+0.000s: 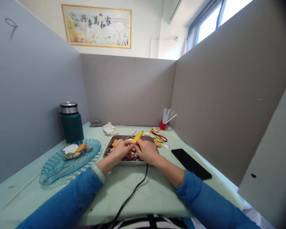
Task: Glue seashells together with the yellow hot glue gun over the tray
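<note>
Both hands meet over a metal tray (136, 163) that holds shells and orange and white pieces. My left hand (121, 150) is closed, its fingertips pinched close to those of the other hand. Also closed, my right hand (146, 151) bends its fingers inward at the middle of the tray. Whatever lies between the fingertips is too small and too covered to name. A yellow glue gun (137, 136) shows just beyond the fingers, nozzle pointing away and to the right; its handle is hidden. From beneath the right hand a black cord (135, 188) runs toward my lap.
Left stands a blue scalloped plate (47, 171) bearing shells, with a green bottle (71, 127) behind. Right of the tray are pliers (160, 137) with red and yellow handles, a black phone (191, 163) and a red cup (163, 126) of white sticks. Grey partitions (128, 89) enclose the table.
</note>
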Demonstrator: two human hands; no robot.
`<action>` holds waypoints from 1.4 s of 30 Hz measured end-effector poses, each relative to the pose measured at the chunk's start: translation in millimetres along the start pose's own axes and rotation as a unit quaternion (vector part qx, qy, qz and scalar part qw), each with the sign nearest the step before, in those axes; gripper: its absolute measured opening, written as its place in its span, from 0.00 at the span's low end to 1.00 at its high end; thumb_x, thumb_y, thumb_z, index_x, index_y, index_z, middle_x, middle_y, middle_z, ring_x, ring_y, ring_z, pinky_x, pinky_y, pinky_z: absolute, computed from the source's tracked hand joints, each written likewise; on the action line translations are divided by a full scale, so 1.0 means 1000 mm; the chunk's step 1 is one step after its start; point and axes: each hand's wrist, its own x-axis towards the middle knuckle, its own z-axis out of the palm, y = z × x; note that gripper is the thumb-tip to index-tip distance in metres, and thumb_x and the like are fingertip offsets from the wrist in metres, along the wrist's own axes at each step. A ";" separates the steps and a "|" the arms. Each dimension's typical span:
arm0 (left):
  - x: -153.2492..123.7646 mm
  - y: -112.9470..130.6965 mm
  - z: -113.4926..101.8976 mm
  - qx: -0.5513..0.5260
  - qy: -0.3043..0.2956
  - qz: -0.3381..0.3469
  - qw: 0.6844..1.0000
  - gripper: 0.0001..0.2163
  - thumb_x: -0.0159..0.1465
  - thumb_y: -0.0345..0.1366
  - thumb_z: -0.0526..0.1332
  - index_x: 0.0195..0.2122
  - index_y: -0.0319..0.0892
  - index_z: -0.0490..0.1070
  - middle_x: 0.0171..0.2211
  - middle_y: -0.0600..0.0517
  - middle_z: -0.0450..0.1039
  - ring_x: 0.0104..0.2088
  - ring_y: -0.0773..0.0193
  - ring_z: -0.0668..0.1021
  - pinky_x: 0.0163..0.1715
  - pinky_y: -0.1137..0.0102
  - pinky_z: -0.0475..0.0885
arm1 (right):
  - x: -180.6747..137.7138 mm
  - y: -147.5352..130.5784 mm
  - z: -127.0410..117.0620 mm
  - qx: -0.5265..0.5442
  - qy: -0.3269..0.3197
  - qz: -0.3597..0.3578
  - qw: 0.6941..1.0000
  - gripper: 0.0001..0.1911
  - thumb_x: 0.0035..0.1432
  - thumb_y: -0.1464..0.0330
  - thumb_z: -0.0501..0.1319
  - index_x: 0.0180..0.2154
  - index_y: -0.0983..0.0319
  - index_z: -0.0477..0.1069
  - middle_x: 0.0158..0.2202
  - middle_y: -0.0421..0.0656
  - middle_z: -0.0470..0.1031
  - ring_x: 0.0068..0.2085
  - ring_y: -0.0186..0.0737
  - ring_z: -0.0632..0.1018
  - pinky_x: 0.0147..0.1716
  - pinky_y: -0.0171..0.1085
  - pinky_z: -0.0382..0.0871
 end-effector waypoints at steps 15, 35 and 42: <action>-0.001 0.001 0.000 0.002 -0.002 -0.008 1.000 0.10 0.55 0.36 0.59 0.35 0.35 0.69 0.14 0.56 0.67 0.15 0.70 0.71 0.18 0.75 0.67 | -0.001 -0.001 -0.001 -0.010 -0.001 -0.003 1.000 0.14 0.64 0.62 0.47 0.36 0.62 0.67 0.32 0.45 0.76 0.33 0.39 0.75 0.28 0.34 0.53; -0.001 0.001 0.000 0.019 -0.013 -0.005 1.000 0.12 0.56 0.37 0.59 0.38 0.35 0.71 0.14 0.56 0.68 0.15 0.68 0.71 0.18 0.74 0.67 | -0.001 -0.003 -0.005 -0.009 -0.046 0.011 0.999 0.17 0.65 0.61 0.45 0.40 0.64 0.66 0.36 0.48 0.75 0.37 0.41 0.75 0.33 0.35 0.57; 0.003 -0.004 0.000 0.043 -0.023 -0.009 0.999 0.11 0.59 0.34 0.55 0.40 0.35 0.69 0.13 0.56 0.67 0.14 0.68 0.71 0.18 0.75 0.66 | -0.001 -0.002 -0.003 -0.009 -0.052 0.012 0.999 0.16 0.65 0.62 0.46 0.41 0.64 0.66 0.36 0.49 0.75 0.37 0.42 0.75 0.33 0.35 0.57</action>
